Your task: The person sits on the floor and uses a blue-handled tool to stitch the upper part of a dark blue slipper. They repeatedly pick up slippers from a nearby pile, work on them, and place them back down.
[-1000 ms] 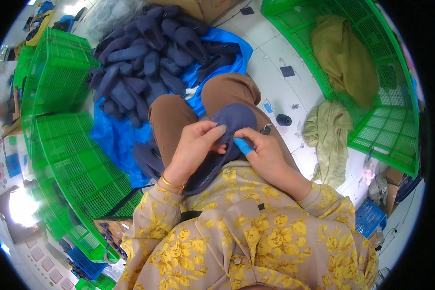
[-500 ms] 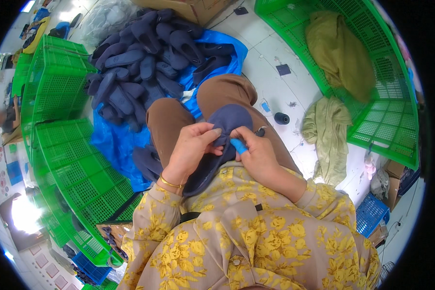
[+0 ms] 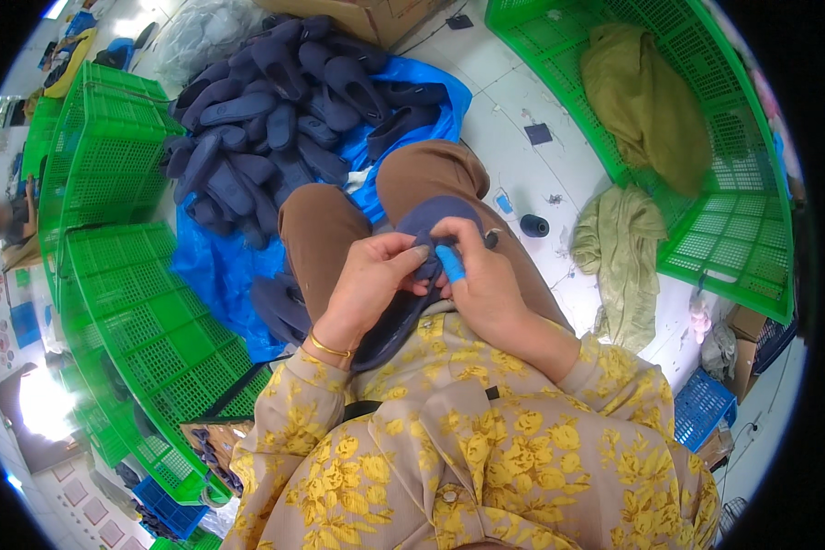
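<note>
A dark blue slipper (image 3: 435,213) lies across my lap, its rounded toe pointing away from me and its heel end near my waist. My left hand (image 3: 376,273) pinches the edge of the upper between thumb and fingers. On the other side of the opening, my right hand (image 3: 478,275) also grips the slipper, its thumb wrapped in blue tape. The fingertips of both hands nearly meet at the upper's edge. Whether a needle or thread is between them is too small to tell. Another dark blue slipper (image 3: 280,307) rests beside my left thigh.
A heap of dark blue slippers (image 3: 280,128) lies on a blue plastic sheet (image 3: 215,275) ahead to the left. Green crates (image 3: 137,321) line the left, and another green crate (image 3: 742,220) holding olive cloth (image 3: 646,110) stands right. A dark thread spool (image 3: 534,225) is on the floor.
My right hand's fingers have lifted and curled over the slipper's upper, with the taped thumb turned more upright. My left hand has shifted slightly right and keeps its pinch.
</note>
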